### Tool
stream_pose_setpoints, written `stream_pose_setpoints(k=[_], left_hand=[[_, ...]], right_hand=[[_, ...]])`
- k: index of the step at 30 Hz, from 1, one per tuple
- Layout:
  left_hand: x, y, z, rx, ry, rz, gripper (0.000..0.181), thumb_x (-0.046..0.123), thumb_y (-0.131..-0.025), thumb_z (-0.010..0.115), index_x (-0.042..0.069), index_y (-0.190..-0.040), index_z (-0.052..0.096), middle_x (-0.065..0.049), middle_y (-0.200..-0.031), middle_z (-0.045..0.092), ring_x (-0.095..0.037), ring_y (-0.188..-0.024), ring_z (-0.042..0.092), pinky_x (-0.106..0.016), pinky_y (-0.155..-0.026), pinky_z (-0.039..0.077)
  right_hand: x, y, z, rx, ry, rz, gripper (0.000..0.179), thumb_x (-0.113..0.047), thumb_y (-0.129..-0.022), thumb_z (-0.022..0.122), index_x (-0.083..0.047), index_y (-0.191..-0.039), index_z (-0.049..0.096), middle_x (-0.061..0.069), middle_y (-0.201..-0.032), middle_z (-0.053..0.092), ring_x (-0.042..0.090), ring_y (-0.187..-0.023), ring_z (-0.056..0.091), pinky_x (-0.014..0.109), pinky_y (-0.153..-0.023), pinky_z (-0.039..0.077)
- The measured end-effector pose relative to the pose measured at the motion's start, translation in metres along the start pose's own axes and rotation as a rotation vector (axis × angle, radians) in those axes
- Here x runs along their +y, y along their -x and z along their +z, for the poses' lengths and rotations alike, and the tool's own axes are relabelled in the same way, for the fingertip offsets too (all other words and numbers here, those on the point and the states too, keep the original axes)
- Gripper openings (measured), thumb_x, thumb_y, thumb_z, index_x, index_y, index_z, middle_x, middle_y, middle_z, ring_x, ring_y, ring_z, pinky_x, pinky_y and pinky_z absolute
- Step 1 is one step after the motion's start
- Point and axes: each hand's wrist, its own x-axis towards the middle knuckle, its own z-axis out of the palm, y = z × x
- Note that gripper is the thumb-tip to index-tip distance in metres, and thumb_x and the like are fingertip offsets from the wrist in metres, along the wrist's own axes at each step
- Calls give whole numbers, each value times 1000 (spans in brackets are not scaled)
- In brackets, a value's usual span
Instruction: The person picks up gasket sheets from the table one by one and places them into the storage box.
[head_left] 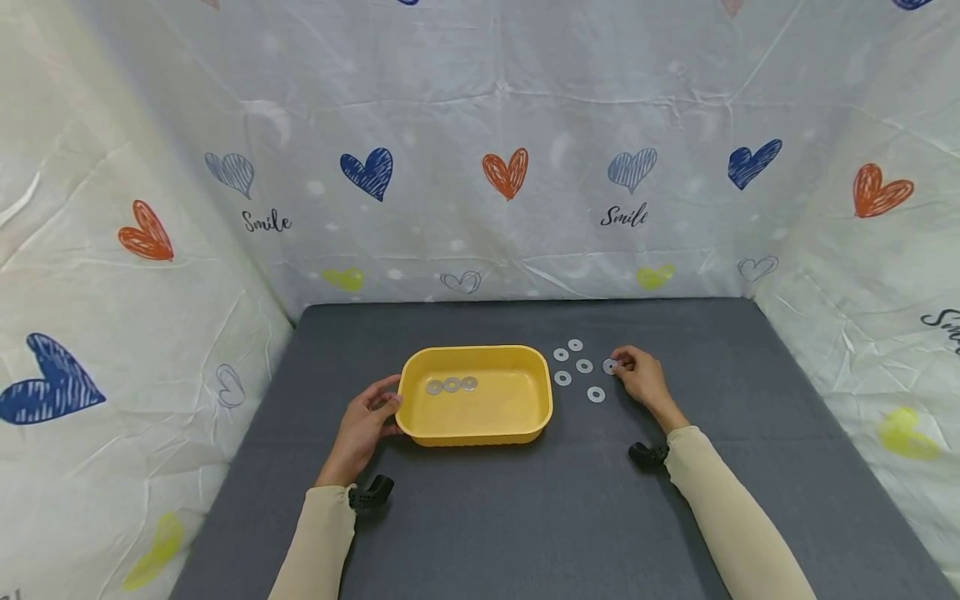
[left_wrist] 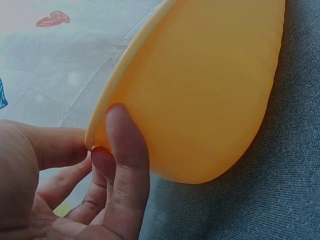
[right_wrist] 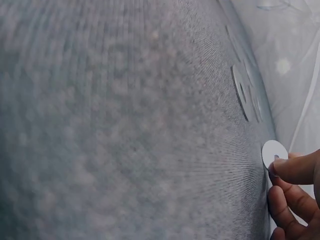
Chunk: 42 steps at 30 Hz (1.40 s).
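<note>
A yellow plastic basin (head_left: 475, 429) sits on the dark cloth, with three flat metal washers (head_left: 452, 384) in a row inside it. My left hand (head_left: 364, 429) grips the basin's left end, its fingers at the rim (left_wrist: 107, 105) and against the outer wall in the left wrist view. To the right of the basin, my right hand (head_left: 641, 379) pinches another washer (right_wrist: 273, 152) between thumb and fingertips. That washer is tilted up from the cloth in the right wrist view. Several loose washers (head_left: 583, 366) lie flat between the basin and my right hand.
The dark grey cloth (head_left: 480, 525) covers the table. White sheeting printed with hearts (head_left: 506, 175) hangs along the back and both sides. A black wrist device (head_left: 371, 492) is at the left cuff, and a similar one (head_left: 648, 456) at the right.
</note>
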Motion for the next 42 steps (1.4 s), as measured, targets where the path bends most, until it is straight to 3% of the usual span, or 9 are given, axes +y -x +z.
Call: stream_pose_setpoints(k=[10, 16, 19, 26, 35, 42], left_hand=[[0, 0, 1, -3, 3, 5, 45, 23, -100, 59, 22, -144, 48, -15, -121, 54, -21, -88, 63, -31, -71, 59], [0, 0, 1, 12, -2, -2, 45, 22, -100, 58, 21, -144, 48, -14, -121, 55, -20, -87, 63, -30, -70, 58], [-1, -1, 1, 13, -4, -7, 45, 22, -100, 58, 21, -144, 48, -15, -122, 54, -21, -87, 63, -30, -70, 58], [0, 0, 0, 5, -5, 0, 46, 24, -100, 58, 22, -145, 47, -16, -123, 54, -21, -89, 63, -29, -72, 58], [0, 0, 0, 11, -2, 1, 46, 24, -100, 58, 21, -144, 48, -15, -121, 55, -20, -87, 63, -29, -71, 58], [0, 0, 1, 9, -5, -1, 46, 24, -100, 58, 21, -144, 48, -14, -121, 55, -20, -86, 63, -29, -71, 58]], right_hand=[[-9, 9, -4, 16, -42, 32, 10, -8, -93, 65, -6, -103, 68, 13, -91, 67, 22, -81, 62, 28, -69, 45], [-22, 14, -7, -34, -221, 54, 15, -3, -93, 63, 0, -107, 66, 18, -94, 67, 12, -73, 67, 23, -60, 52], [-31, 17, -9, -58, -305, 77, 17, -1, -93, 61, 1, -110, 64, 19, -97, 66, 13, -75, 69, 27, -61, 56], [-50, 23, -10, -76, -418, 97, 20, 1, -94, 60, 4, -114, 63, 19, -100, 64, 31, -87, 71, 38, -68, 60], [-65, 27, -10, -100, -534, 105, 23, -2, -94, 63, 4, -115, 63, 15, -98, 65, 27, -86, 72, 35, -70, 60], [-80, 32, -13, -105, -585, 111, 24, -5, -92, 66, 3, -115, 65, 6, -93, 67, 25, -83, 73, 49, -79, 58]])
